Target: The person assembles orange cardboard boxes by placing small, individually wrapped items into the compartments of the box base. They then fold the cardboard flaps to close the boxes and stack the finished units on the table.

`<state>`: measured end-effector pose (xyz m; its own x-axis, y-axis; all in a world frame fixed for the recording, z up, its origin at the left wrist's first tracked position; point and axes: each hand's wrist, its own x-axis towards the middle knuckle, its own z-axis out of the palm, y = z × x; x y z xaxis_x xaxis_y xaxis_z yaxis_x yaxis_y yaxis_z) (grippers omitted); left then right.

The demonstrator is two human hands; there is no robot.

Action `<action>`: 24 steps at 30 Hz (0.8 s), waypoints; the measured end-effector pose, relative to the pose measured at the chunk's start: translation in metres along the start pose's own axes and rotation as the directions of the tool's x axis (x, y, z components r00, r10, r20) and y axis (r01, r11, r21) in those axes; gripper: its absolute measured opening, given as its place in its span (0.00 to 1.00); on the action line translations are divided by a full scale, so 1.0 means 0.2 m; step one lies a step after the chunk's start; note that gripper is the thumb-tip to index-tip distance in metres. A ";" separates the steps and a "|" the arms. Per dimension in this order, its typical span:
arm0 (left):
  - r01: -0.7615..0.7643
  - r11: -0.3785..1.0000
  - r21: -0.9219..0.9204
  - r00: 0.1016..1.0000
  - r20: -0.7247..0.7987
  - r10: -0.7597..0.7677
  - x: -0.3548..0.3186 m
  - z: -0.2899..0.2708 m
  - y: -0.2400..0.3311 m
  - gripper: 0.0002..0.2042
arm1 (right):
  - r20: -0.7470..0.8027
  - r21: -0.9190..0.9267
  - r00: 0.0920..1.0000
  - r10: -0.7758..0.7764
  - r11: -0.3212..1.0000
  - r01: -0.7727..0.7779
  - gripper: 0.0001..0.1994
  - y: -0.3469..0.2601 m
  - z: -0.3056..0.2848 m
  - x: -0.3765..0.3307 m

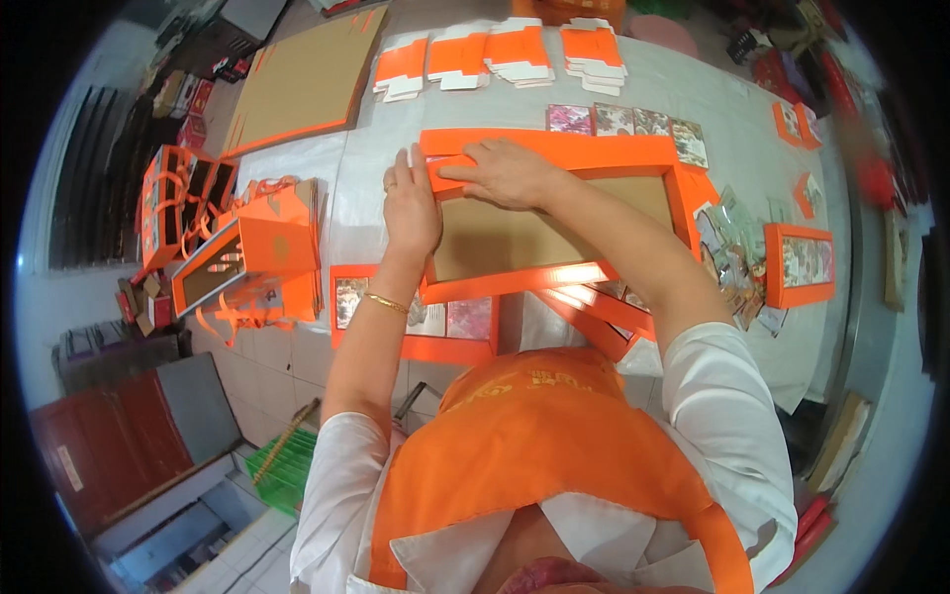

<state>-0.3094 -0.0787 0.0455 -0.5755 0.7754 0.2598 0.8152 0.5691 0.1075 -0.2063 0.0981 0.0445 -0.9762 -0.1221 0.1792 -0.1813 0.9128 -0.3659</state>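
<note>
The left hand [411, 206] holds its fingers extended along the left edge of the orange box [574, 149]; the right hand [505, 173] lays spread fingers on its far-left corner. Whether either pinches the cardboard, I cannot tell. The box lies open on the table [364, 198], its bottom brown. A windowed box [421, 348] sits at its near-left side, loose packets [730, 233] to the right, flat cartons [517, 51] far, bags [282, 247] left.

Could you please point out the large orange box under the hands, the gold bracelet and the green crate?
Large orange box [524, 244], head view: on its brown inner panel.
Gold bracelet [387, 303], head view: on its band.
Green crate [288, 477], head view: on its slats.
</note>
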 end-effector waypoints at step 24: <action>0.407 0.883 -0.233 0.903 0.245 -0.352 0.00 0.07 -0.09 0.39 | -0.043 -0.211 0.992 -0.123 0.971 0.111 0.21 0.05 0.08 0.03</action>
<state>-0.3244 -0.0857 0.0298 -0.8228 0.5671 -0.0383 0.5005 0.7548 0.4239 -0.2150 0.1007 0.0275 -0.9405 -0.2160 0.2621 -0.2593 0.9551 -0.1433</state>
